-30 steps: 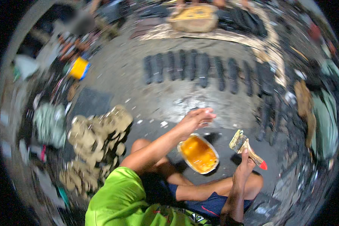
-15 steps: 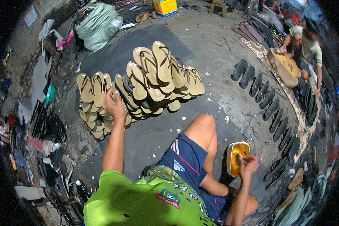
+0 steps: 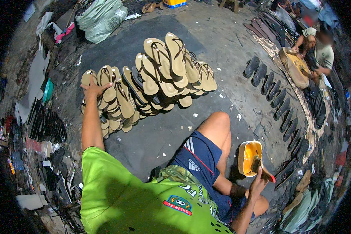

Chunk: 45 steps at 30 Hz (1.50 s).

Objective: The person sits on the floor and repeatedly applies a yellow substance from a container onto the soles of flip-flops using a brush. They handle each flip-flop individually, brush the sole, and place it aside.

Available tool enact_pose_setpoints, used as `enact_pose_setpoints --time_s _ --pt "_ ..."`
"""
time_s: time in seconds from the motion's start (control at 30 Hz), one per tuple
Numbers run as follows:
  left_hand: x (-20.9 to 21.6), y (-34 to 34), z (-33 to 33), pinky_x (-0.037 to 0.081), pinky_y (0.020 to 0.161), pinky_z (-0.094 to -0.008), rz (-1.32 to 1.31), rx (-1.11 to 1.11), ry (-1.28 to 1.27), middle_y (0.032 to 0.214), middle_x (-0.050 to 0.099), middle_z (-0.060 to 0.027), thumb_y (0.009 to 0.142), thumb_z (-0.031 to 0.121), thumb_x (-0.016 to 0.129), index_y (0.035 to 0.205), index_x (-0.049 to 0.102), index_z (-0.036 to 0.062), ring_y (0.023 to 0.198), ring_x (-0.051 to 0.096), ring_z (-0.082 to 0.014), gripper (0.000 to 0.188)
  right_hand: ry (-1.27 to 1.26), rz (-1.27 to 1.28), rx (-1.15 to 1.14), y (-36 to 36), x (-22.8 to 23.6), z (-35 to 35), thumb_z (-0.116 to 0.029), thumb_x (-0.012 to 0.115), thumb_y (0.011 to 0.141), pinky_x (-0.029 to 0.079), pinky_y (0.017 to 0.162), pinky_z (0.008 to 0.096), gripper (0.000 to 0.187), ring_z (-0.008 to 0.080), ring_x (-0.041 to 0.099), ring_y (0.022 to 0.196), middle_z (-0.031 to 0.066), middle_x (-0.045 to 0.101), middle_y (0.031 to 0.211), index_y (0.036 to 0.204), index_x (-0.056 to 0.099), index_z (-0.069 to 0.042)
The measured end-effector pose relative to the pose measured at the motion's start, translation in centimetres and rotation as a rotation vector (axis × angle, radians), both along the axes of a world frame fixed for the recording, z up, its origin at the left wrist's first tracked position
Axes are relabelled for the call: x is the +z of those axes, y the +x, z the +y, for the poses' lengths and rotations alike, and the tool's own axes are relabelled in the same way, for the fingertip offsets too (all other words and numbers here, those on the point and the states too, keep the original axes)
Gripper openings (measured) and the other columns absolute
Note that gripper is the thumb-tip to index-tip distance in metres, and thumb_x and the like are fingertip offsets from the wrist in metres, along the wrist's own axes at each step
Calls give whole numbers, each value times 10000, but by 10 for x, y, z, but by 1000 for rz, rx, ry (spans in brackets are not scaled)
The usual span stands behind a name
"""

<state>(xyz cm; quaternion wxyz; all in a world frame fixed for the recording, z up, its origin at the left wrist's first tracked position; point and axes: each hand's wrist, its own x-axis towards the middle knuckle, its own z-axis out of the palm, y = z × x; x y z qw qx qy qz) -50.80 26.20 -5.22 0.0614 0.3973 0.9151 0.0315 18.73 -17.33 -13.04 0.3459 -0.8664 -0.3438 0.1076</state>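
tan sandal (image 3: 85,79) beneath left fingers (image 3: 91,83), brush (image 3: 266,175) between right fingers (image 3: 259,172)

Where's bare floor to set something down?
Mostly bare, few scraps: mat between sandals and knee; floor between sandals and dark soles. Crowded: left hand, at sandals; right hand, with brush by tub; around black stack.

We see a grey floor (image 3: 218,43), partly covered by a dark sheet (image 3: 144,31). Low down on it, we find stacked tan sandals (image 3: 147,82), an off-white tub (image 3: 241,158) of orange-yellow stuff, a slanting row of dark footwear pieces (image 3: 277,99), scattered white scraps (image 3: 195,114) and a bulging pale-green bag (image 3: 101,21).
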Motion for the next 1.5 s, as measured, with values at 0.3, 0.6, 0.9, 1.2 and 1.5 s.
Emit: enact_pose_setpoints --time_s 0.3,0.6,0.9,1.2,1.5 --pt "-43 -82 -28 321 1101 -474 -420 -118 660 1532 277 -211 679 429 826 1530 168 105 1376 335 -381 1123 41 192 -184 -3 23 12 -383 611 940 440 907 330 498 231 612 976 154 682 1072 1119 642 80" --pt "47 130 -140 221 1150 -386 -317 -783 752 1570 204 -181 827 210 718 1535 143 67 1417 260 -309 924 266 143 -122 1 16 11 -255 671 903 469 873 335 324 247 640 937 133 690 993 1046 660 36" --pt "-30 274 -186 298 1123 -404 -751 -1101 270 1466 347 -210 704 100 824 1480 197 77 1351 367 -305 997 60 -274 20 37 17 33 -280 758 805 456 881 411 253 315 605 972 135 651 1081 946 717 -74" --pt "-74 371 -215 285 1064 -544 -496 -1482 491 1385 390 -234 691 217 841 1003 674 76 1232 398 -407 381 -344 -419 -16 45 -76 63 -408 746 795 206 1110 554 441 341 321 1357 170 359 1447 1051 688 -53" --pt "-68 398 -178 272 1124 -507 -658 -1745 136 1406 468 -180 927 162 576 1301 575 24 1348 388 -376 398 -376 -258 250 75 13 -21 -145 619 772 502 743 482 209 408 618 868 201 642 892 955 625 -45"
